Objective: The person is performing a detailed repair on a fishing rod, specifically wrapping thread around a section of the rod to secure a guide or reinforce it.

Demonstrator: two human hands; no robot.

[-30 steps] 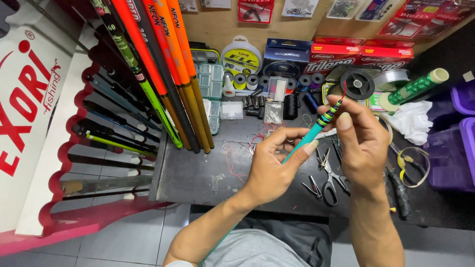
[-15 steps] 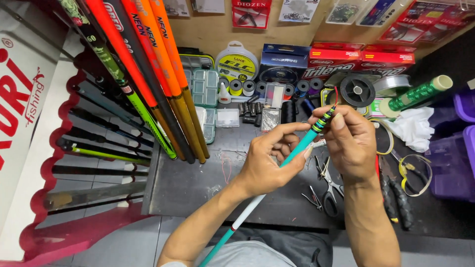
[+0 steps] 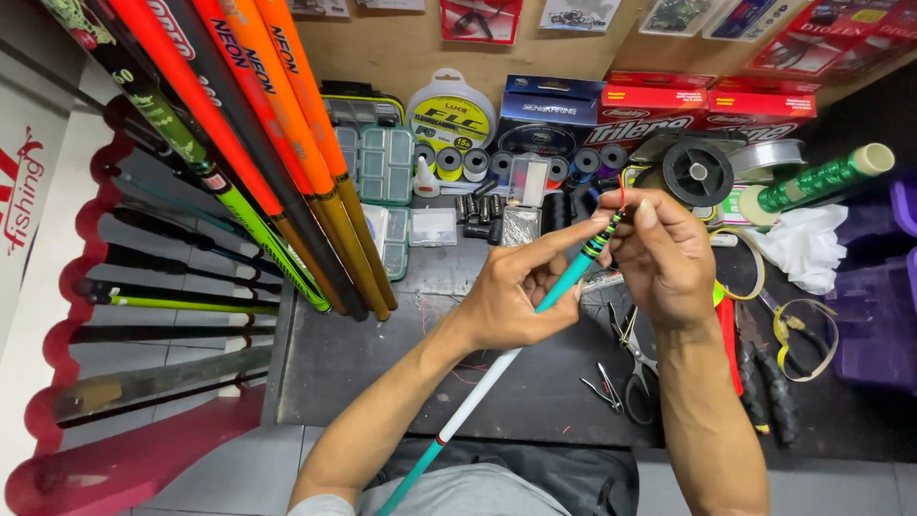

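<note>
Two bare hands hold a teal and white fishing rod (image 3: pixel 535 320) above a dark worktop (image 3: pixel 382 354). Left hand (image 3: pixel 511 301): fingers closed around the shaft, forefinger stretched along it toward the dark banded tip. Right hand (image 3: pixel 664 253): fingers pinched shut on that tip, where a thin red thread (image 3: pixel 622 194) stands up. Scissors (image 3: pixel 635 368) lie on the worktop just below the right hand; orange rods (image 3: pixel 315 172) lean at left, line spools (image 3: pixel 449 162) behind.

Both forearms are showing bare, with no sleeves, watch or rings visible; left hand (image 3: pixel 511 301) and right hand (image 3: pixel 664 258) are wearing no gloves.
</note>
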